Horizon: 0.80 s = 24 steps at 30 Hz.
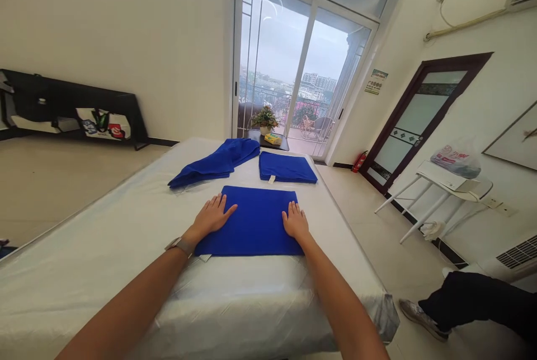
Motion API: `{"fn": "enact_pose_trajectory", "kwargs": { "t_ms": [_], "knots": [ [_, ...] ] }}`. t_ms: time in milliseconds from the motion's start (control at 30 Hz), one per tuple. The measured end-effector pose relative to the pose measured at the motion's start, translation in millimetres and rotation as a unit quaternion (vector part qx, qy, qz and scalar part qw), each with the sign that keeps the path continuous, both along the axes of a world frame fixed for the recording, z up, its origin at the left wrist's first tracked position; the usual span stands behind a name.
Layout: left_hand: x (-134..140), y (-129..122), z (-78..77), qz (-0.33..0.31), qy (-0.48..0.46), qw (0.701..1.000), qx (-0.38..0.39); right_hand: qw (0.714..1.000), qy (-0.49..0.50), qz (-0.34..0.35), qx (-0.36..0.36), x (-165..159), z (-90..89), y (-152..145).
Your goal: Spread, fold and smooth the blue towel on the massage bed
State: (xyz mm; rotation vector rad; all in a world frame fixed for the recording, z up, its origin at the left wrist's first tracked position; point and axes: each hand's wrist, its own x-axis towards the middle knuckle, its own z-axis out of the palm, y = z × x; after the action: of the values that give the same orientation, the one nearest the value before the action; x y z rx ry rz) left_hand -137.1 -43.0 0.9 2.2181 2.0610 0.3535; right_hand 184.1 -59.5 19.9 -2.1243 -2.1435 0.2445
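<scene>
A blue folded cloth lies flat on the plastic-covered mattress in front of me. My left hand rests on its left edge, fingers stretched out and thumb apart. On the right edge lies my right hand, flat with its fingers extended. A small white tag shows under the cloth's near left corner. Beyond it, to the right, is a folded blue cloth stack with a white label at its near edge. Farther left, a loose blue cloth lies crumpled and spread out.
Behind the mattress stands a small table with a potted plant and a yellow box. On the right, a white chair carries a plastic bag. A person's leg and shoe show at lower right.
</scene>
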Motion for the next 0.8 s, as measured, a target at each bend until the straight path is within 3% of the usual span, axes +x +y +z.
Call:
{"fn": "enact_pose_trajectory", "kwargs": {
  "t_ms": [167,333,600,800],
  "knots": [
    [6,-2,4.5,-0.005,0.003,1.0,-0.008,0.999,-0.031,0.018,-0.024,0,11.5,11],
    [4,0,1.0,0.001,0.008,1.0,-0.011,1.0,-0.012,0.018,-0.023,-2,23.0,43],
    [-2,5,-8.6,-0.008,0.02,1.0,-0.006,1.0,0.015,0.01,0.014,2,-2.0,68],
    [-6,8,-15.9,-0.025,0.04,0.999,0.022,0.999,0.034,-0.011,0.0,4,3.6,71]
  ]
}}
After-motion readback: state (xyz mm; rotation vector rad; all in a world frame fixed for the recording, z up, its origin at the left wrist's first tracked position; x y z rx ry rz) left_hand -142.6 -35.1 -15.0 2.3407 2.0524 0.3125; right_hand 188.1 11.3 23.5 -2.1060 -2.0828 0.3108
